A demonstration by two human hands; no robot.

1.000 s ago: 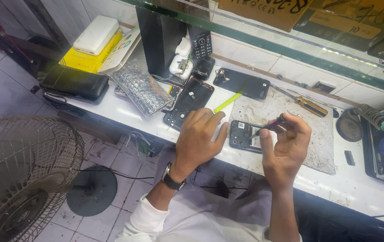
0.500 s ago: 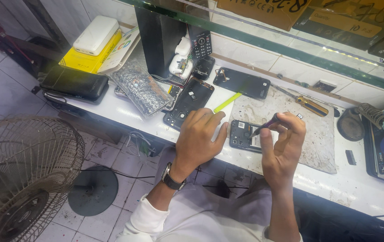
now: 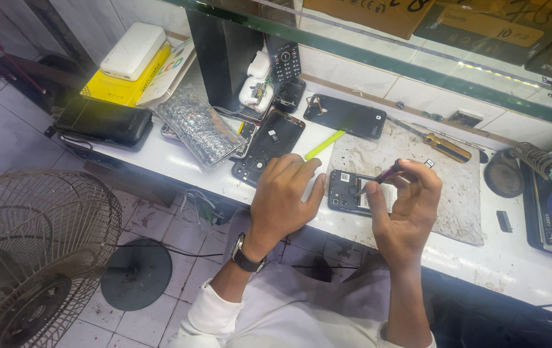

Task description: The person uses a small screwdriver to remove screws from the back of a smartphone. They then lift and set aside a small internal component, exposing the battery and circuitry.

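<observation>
So the opened phone (image 3: 353, 192) sits mid-frame on the grey mat (image 3: 418, 161), back cover already off and insides exposed. Left hand (image 3: 282, 196) lies flat, fingers loosely spread, pinning its left edge; right hand (image 3: 405, 203) pinches a thin dark tool (image 3: 379, 177), probably tweezers, tip on the board, so nothing's reassembled yet.

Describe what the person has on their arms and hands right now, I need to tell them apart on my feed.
Both hands are bare, with no gloves or rings visible. The left hand has a dark wristwatch with a black strap on its wrist, and a white sleeve pushed up the forearm. The right hand has a bare wrist and forearm, with no watch or band.
</observation>
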